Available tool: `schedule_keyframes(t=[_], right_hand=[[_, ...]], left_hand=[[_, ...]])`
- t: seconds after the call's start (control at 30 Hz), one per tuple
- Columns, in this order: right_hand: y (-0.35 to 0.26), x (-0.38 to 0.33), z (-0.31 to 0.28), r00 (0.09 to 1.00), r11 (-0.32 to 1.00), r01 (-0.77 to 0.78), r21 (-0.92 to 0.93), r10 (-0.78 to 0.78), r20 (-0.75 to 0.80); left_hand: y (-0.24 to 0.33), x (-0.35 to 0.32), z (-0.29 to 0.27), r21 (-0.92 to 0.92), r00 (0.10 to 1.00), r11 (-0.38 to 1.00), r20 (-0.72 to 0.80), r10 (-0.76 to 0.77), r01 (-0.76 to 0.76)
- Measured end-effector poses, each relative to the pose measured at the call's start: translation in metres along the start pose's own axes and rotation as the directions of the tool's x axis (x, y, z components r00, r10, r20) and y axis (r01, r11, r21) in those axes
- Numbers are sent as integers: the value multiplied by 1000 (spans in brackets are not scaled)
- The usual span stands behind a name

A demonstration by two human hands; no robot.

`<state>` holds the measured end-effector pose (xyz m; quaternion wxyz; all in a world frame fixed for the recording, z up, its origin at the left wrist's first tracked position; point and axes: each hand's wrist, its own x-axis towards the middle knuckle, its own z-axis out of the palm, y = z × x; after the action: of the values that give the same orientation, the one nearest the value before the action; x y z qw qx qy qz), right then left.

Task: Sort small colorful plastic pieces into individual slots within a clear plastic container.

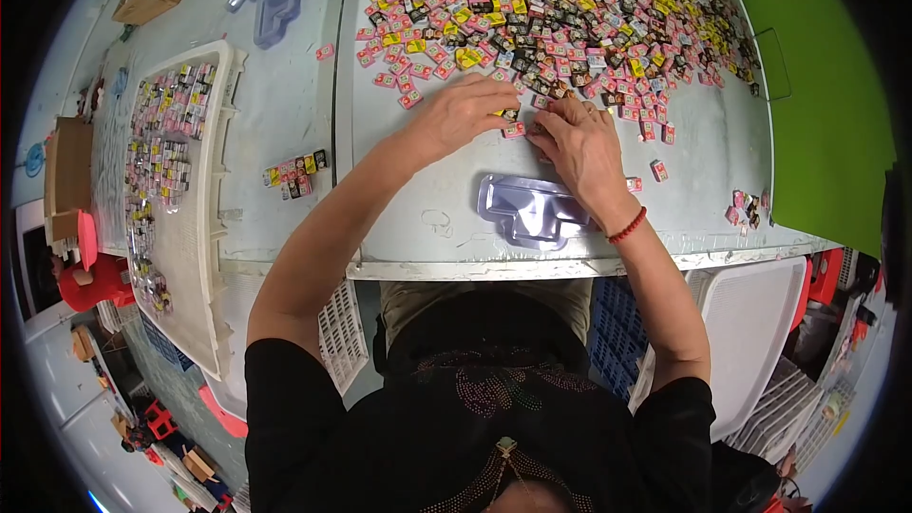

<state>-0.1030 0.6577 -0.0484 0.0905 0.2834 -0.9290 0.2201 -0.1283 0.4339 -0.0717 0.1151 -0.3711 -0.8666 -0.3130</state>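
Note:
Close to the near edge of the large pile of small boxes [560,43], coloured pink, yellow, black and white, both my hands are at work. My left hand [461,117] is closed, its thumb and fingertips at a small yellow-and-black box [507,116]. Just below those fingertips sits a small pink box [513,130]. My right hand [578,138], a red bead bracelet on its wrist, is bent into a pinch beside it; what its fingers hold is hidden. A clear plastic blister tray [534,211], notched in outline, lies on the table nearer to me, partly under my right wrist.
A white crate [195,271] on the left holds filled clear packs. Joined small boxes [296,174] lie between it and my left arm. More clear trays [278,14] are at the far left. Loose boxes [744,209] sit by the green panel [817,104] at right.

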Motion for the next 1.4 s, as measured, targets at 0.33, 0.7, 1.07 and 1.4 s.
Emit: schedule_keyframes(t=[0.33,0.7,1.07,1.4], right_hand=[[2,-3,-3,997,1000,19,14,-20,68],[-5,-6,-13,986,986,127,112,-138,93],[-2,15,6,950,953,295,68,-300,87],[42,-49,-47,889,857,-456,239,426,167]], left_hand=[[24,-30,-10,-124,991,987,98,-90,101],[17,-34,-6,-149,996,987,75,-45,56],[23,-37,-12,-133,984,975,46,-175,179],[25,5,4,-154,984,988,177,29,-1]])
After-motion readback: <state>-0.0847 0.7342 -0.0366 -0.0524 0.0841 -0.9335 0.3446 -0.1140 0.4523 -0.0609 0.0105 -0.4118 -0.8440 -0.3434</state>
